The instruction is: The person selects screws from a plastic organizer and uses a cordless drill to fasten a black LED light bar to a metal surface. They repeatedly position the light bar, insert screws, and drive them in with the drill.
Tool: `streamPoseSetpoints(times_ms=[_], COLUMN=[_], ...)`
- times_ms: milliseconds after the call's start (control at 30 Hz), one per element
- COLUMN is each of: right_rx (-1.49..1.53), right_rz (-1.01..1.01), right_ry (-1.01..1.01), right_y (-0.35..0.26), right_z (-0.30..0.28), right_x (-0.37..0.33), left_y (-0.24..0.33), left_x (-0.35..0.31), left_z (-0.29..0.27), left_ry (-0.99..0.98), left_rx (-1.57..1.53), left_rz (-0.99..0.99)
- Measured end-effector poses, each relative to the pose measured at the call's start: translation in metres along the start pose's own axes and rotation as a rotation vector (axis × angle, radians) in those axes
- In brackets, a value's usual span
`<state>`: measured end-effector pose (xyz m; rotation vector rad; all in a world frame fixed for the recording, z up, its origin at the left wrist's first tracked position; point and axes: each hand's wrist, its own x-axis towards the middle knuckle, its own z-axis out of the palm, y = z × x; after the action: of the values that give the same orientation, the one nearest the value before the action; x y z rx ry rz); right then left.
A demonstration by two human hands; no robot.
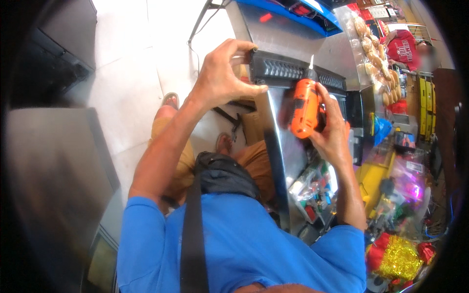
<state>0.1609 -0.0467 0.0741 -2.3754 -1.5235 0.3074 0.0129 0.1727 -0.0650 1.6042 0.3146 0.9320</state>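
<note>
My right hand (331, 128) is wrapped round an orange-and-black cordless drill (304, 110). The drill's thin bit points away from me, above a long black panel (281, 69) with a row of slanted ridges. At the panel's left end, my left hand (222, 75) spans its short side, index fingertip at the far corner and thumb at the near edge. The panel lies across a metal-topped table (286, 151), partly hidden behind the drill. Whether the bit touches the panel cannot be made out.
A blue tray-like case (298, 14) stands at the far end of the table. Small parts in a clear container (312, 193) lie by my right forearm. Bagged round goods (376, 56) and a person in a red shirt (404, 49) are at far right. Dark cabinets (53, 156) stand left.
</note>
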Motion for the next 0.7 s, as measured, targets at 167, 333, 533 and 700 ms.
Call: streamPoseSetpoints(times_ms=[167,333,533,700], right_rx=[0.078,0.024,-0.391,-0.196], right_rz=[0.206,-0.140,-0.404,-0.386], right_ry=[-0.275,0.003,-0.106,-0.134], right_y=[-0.016,-0.066,-0.078,-0.079], right_z=[-0.030,-0.040,0.017,0.021], right_x=[0.004,0.036,0.081,0.082], left_y=[0.000,-0.002,-0.002,0.004], left_x=[-0.001,-0.002,0.000,0.000], left_z=[0.000,-0.001,0.001,-0.002], left_ry=[0.008,0.015,0.011,0.011], left_rx=[-0.018,0.004,-0.056,-0.072], left_rz=[-0.006,-0.005,-0.001,-0.058])
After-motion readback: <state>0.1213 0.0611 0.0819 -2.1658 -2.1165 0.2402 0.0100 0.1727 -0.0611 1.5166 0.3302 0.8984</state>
